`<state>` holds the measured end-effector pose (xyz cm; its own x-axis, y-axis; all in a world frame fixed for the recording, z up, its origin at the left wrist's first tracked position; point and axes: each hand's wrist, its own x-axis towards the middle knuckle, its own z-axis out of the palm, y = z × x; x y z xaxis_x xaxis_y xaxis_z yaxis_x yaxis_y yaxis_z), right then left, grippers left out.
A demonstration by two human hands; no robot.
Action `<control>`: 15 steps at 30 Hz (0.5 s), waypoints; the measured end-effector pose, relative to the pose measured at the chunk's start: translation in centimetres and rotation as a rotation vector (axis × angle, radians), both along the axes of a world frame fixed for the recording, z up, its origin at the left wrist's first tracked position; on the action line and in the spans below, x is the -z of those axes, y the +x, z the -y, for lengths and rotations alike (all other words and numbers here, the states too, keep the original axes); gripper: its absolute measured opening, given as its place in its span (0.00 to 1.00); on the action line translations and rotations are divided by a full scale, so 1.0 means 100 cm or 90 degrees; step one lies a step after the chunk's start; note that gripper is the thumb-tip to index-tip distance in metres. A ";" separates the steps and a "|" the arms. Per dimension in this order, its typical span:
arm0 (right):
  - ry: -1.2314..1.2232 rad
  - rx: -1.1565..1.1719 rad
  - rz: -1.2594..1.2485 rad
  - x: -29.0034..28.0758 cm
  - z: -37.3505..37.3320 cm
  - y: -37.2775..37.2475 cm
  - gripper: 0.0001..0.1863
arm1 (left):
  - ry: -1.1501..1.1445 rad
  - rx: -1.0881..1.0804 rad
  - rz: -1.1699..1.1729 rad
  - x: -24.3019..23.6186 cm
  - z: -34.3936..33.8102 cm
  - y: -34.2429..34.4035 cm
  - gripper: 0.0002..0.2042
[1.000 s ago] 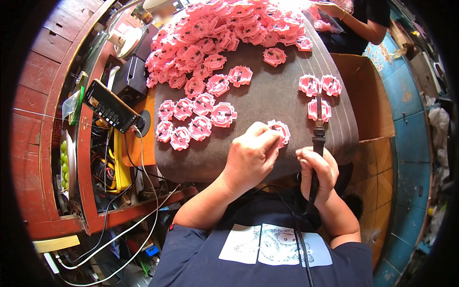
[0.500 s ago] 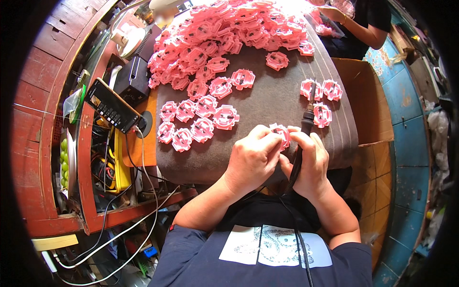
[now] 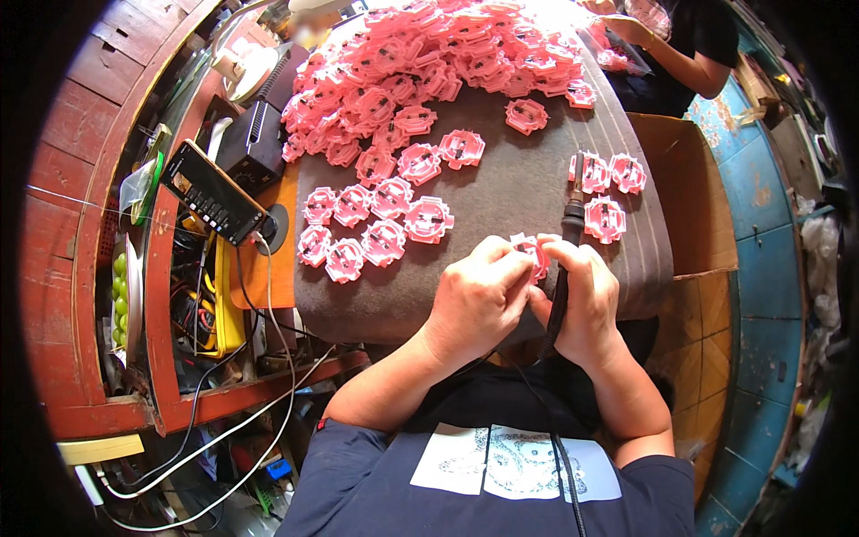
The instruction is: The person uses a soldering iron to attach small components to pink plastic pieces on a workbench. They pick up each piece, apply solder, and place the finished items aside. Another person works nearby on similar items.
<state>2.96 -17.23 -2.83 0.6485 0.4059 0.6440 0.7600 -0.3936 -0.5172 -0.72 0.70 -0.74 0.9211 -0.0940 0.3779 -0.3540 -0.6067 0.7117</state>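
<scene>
Between the fingertips of both hands, near the table's front edge, is a small pink plastic part (image 3: 535, 258), partly covered by the fingers. My left hand (image 3: 476, 300) pinches it from the left. My right hand (image 3: 586, 304) steadies its other side and also grips a soldering iron (image 3: 574, 213), whose tip points away from me. Beyond the iron's tip lie three similar parts, the closest being a pink part (image 3: 606, 221). Several more form rows at the left, among them a pink part (image 3: 383, 242). A large pile of pink parts (image 3: 429, 67) covers the far side.
A phone (image 3: 213, 192) on a stand and a black box-shaped device (image 3: 255, 143) are at the left. Cables (image 3: 291, 358) hang beside the table (image 3: 501, 197). An open cardboard box (image 3: 684, 192) adjoins its right edge. Another person's arm (image 3: 684, 67) shows at far right.
Both hands stay on the same pink part, with only a slight shift of the fingers. The soldering iron has tilted a little to the left. The whole view has shifted slightly.
</scene>
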 end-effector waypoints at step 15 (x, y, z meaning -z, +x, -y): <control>0.005 0.062 0.014 -0.003 0.007 0.008 0.31 | 0.164 -0.233 0.075 -0.025 -0.058 -0.013 0.14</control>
<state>3.76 -17.93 -2.58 0.6698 0.3366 0.6618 0.7299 -0.4621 -0.5037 -2.01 6.47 1.72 0.8636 0.1245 0.4886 -0.1528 -0.8589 0.4889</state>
